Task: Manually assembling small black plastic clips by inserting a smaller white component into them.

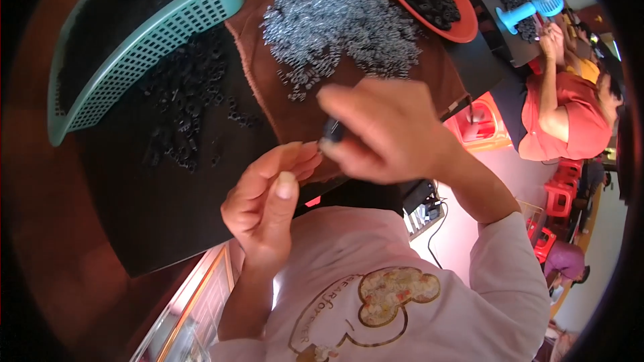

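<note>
My right hand (396, 127), blurred by motion, is closed with a small black plastic part (333, 130) between thumb and fingers. Just left of it and lower, my left hand (261, 204) has its fingers curled together, tips almost meeting the right hand's. Whatever those left fingertips hold is too small to make out. Beyond both hands, a heap of small shiny metal pieces (335, 20) covers a brown cloth (268, 87). Loose black parts (188, 94) lie scattered on the dark table (147, 214) to the left.
A green perforated basket (154, 43) full of black material stands at the far left. An orange-red bowl (463, 27) of black parts sits at the far right, near a blue handheld fan (530, 8). People, one in a red shirt (570, 117), sit at right among red stools (560, 198).
</note>
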Available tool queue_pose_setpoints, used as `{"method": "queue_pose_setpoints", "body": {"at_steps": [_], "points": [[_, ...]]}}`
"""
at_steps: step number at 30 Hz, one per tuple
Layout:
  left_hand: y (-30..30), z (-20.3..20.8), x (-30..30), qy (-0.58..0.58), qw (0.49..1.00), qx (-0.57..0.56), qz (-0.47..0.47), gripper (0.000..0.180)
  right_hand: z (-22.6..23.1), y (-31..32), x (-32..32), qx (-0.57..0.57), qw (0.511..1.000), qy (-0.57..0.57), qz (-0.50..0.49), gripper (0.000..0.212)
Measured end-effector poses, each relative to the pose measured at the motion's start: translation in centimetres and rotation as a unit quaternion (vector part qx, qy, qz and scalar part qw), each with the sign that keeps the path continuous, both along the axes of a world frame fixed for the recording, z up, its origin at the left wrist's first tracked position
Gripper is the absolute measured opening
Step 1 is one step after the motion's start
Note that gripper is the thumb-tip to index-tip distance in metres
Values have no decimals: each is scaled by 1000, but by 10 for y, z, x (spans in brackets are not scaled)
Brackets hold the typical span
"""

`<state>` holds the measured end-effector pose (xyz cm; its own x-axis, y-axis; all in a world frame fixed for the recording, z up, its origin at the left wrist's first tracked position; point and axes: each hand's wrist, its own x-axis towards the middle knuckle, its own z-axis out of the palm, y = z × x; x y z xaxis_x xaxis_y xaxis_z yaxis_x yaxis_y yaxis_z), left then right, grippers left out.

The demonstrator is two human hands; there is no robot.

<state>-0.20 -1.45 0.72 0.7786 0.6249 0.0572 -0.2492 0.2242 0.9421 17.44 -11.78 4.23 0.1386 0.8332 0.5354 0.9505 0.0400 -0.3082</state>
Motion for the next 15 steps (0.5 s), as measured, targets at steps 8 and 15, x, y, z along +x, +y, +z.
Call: {"method": "queue_pose_setpoints", "body": {"at_steps": [8, 15], "points": [[5, -5, -2, -18, 999, -3, -41, 28, 14, -55, 144, -6, 970, -23, -242, 38], [5, -8, -3, -28, 999, -14, -33, 25, 7, -66, 183, -73, 953, 53, -289, 32]]}}
